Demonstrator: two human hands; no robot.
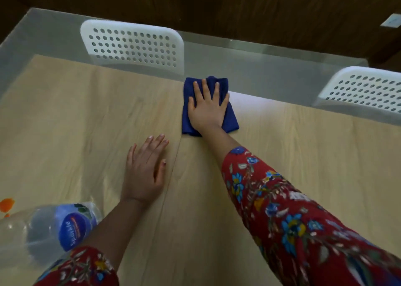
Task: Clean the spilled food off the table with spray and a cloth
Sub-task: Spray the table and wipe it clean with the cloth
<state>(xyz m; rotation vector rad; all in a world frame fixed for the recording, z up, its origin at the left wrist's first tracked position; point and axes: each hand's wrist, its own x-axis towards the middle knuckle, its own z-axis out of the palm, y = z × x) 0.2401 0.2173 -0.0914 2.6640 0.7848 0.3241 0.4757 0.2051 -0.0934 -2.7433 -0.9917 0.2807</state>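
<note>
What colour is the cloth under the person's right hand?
Dark blue; the cloth shows plainly in the head view, pressed flat by the right hand.

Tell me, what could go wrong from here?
The blue cloth under the right hand reaches the far edge of the table; a forward push may slide it off. The orange spill sits far from the cloth and may be missed. The left forearm is near the bottle and might knock it.

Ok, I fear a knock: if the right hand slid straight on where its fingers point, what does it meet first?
Nothing, it seems: the right hand, pressing the blue cloth, is near the table's far edge; the white chair stands left of that line, though depth is unclear.
</note>
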